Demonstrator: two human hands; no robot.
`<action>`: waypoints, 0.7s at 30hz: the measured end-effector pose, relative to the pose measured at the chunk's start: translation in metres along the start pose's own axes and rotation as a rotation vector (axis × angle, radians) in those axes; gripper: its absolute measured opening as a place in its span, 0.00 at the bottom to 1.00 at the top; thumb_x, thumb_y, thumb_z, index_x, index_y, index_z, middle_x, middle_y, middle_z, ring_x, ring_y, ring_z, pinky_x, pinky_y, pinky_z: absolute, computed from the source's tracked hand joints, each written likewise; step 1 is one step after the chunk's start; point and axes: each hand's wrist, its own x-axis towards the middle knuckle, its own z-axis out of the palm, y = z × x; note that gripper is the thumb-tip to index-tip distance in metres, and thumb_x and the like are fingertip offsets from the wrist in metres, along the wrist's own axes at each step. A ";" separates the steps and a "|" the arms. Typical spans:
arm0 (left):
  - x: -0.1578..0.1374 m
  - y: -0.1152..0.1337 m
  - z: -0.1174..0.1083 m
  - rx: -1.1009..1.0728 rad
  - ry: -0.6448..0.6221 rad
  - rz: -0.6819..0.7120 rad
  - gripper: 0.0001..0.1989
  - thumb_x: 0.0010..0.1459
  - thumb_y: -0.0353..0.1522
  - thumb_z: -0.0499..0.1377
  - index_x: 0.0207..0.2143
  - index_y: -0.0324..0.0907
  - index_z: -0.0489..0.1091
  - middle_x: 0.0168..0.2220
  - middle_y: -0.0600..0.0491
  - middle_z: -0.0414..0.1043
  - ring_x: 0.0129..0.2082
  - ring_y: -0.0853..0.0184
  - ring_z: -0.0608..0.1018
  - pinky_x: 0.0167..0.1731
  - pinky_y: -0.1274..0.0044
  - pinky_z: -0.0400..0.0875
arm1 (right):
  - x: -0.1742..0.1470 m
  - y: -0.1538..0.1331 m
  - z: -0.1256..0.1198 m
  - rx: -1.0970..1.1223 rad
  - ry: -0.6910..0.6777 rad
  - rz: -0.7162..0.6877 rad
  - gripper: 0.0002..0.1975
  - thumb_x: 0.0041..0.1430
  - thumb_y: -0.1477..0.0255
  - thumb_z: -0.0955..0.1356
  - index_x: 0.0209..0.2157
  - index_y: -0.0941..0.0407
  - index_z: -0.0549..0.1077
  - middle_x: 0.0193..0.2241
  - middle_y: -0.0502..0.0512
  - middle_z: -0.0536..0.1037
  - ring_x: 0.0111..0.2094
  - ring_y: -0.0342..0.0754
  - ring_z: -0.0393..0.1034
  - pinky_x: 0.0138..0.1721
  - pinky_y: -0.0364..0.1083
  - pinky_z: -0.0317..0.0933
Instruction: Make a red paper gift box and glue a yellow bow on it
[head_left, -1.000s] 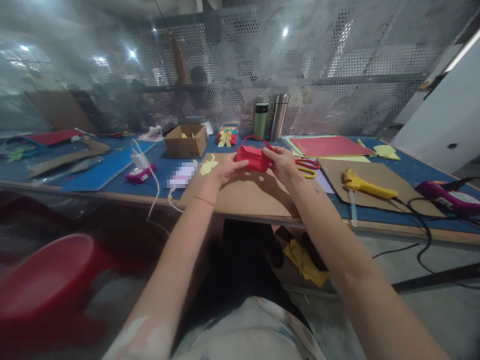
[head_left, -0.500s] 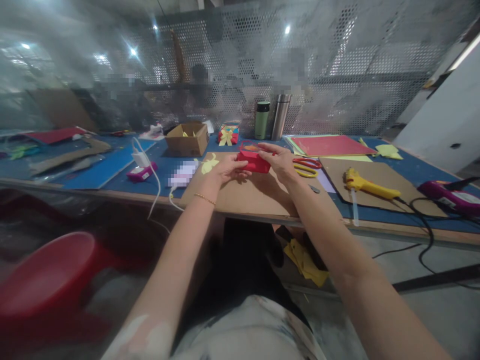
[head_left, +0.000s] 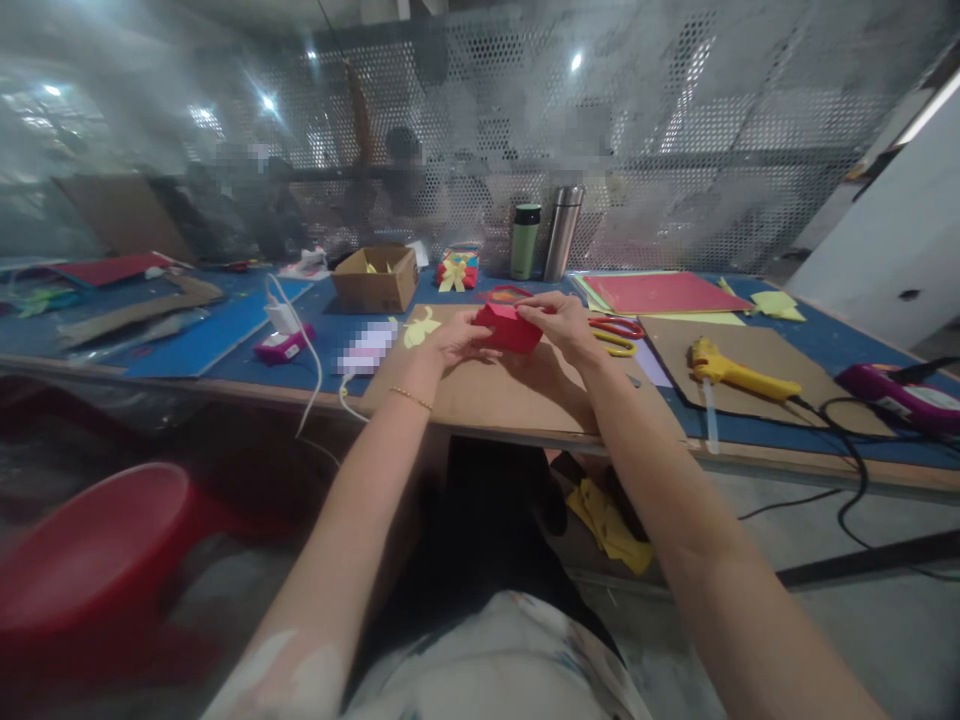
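Between my hands is a small folded red paper box (head_left: pixel 511 332), held just above a brown cardboard sheet (head_left: pixel 480 400). My left hand (head_left: pixel 461 338) grips its left side, with the fingers partly behind and under it. At the upper right edge, my right hand (head_left: pixel 559 322) pinches the red paper between thumb and fingers. Yellow paper cutouts (head_left: pixel 421 328) lie on the cardboard beside my left hand. Scissors with red and yellow handles (head_left: pixel 619 335) rest just right of my right hand. Behind the box lies another red item (head_left: pixel 506 294), partly hidden.
At the back stand an open cardboard box (head_left: pixel 375 280), a red box with a yellow bow (head_left: pixel 457 272), a green tumbler (head_left: pixel 525 243) and a steel flask (head_left: pixel 562 235). A yellow glue gun (head_left: pixel 742 375) with its cord lies right, near red sheets (head_left: pixel 667 293). A red stool (head_left: pixel 97 540) stands lower left.
The red paper box has tilted, showing a larger flat face toward me. My right fingers have shifted slightly along its upper edge; my left hand stays nearly in place.
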 end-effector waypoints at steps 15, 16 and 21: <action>0.004 -0.004 -0.002 -0.040 -0.071 0.064 0.16 0.57 0.16 0.65 0.46 0.36 0.76 0.40 0.48 0.82 0.38 0.68 0.84 0.53 0.67 0.81 | -0.002 0.007 0.006 -0.211 0.013 -0.133 0.07 0.58 0.70 0.75 0.37 0.51 0.89 0.36 0.54 0.85 0.40 0.52 0.78 0.45 0.51 0.71; 0.004 -0.004 -0.002 -0.038 -0.070 0.063 0.17 0.56 0.15 0.65 0.46 0.36 0.76 0.40 0.49 0.82 0.37 0.68 0.84 0.52 0.68 0.82 | -0.002 0.007 0.007 -0.213 0.023 -0.124 0.07 0.59 0.70 0.75 0.36 0.52 0.89 0.36 0.54 0.85 0.40 0.52 0.78 0.45 0.51 0.71; 0.000 -0.002 0.004 -0.006 -0.056 0.063 0.18 0.53 0.13 0.66 0.44 0.35 0.74 0.34 0.51 0.81 0.31 0.69 0.84 0.40 0.73 0.82 | -0.003 0.006 0.008 -0.210 0.013 -0.102 0.07 0.60 0.69 0.74 0.34 0.53 0.88 0.34 0.54 0.86 0.37 0.52 0.77 0.42 0.50 0.69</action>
